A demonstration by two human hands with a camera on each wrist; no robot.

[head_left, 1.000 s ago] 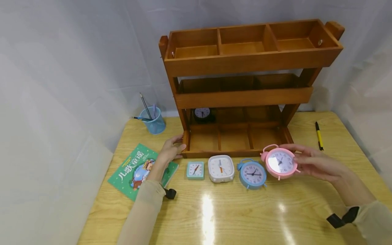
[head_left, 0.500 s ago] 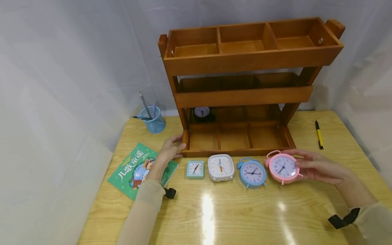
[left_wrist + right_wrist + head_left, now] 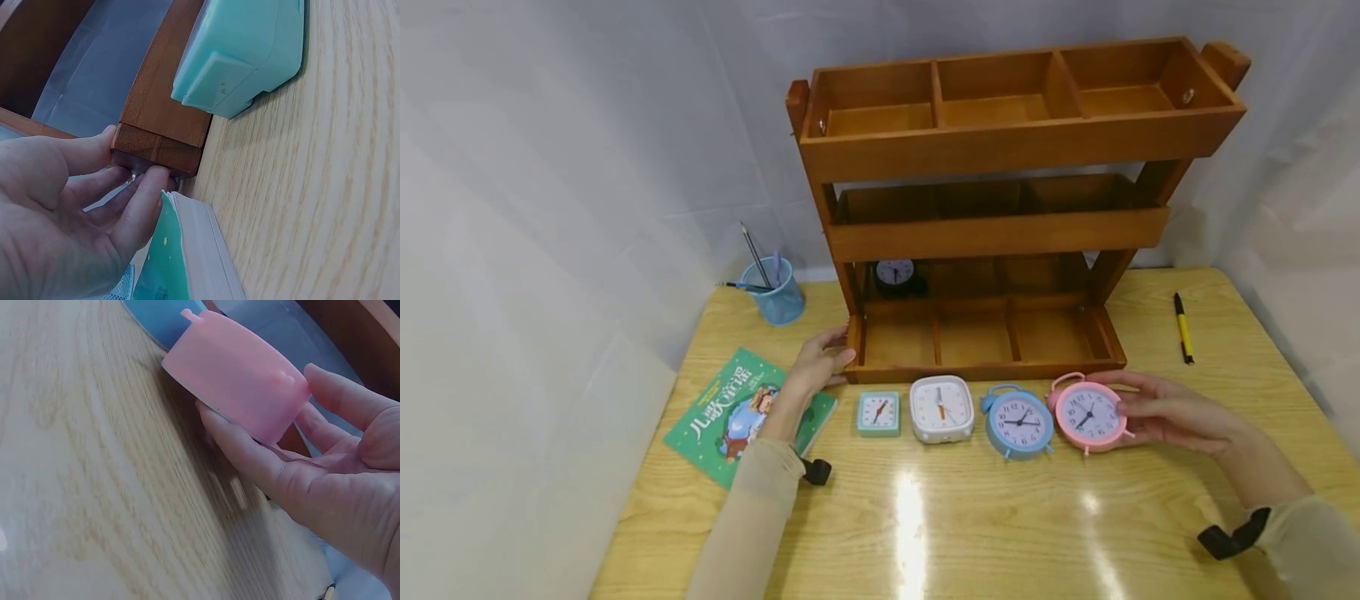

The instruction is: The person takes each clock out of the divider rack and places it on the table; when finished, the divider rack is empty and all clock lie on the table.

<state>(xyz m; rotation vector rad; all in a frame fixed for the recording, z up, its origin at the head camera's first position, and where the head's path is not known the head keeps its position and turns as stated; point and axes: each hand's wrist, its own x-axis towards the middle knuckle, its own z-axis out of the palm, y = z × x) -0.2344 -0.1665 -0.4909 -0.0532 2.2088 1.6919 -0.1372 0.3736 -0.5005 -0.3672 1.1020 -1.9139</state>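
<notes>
My right hand holds a pink alarm clock by its right side, thumb at the face side. In the right wrist view a finger reaches beneath the pink clock, and a shadow lies below it on the wood. Just left of it, very close, is a blue alarm clock. A white square clock and a small mint clock continue the row. With thumb and fingers, my left hand grips the lower left corner of a brown wooden shelf, plain in the left wrist view.
A black clock sits inside the shelf at left. Left of the shelf are a green book, partly under the left arm, and a blue pencil cup. A yellow pen lies at the right.
The pink clock has come down toward the table in my right hand, then shifted slightly left toward the blue clock. My left hand stays at the shelf corner.
</notes>
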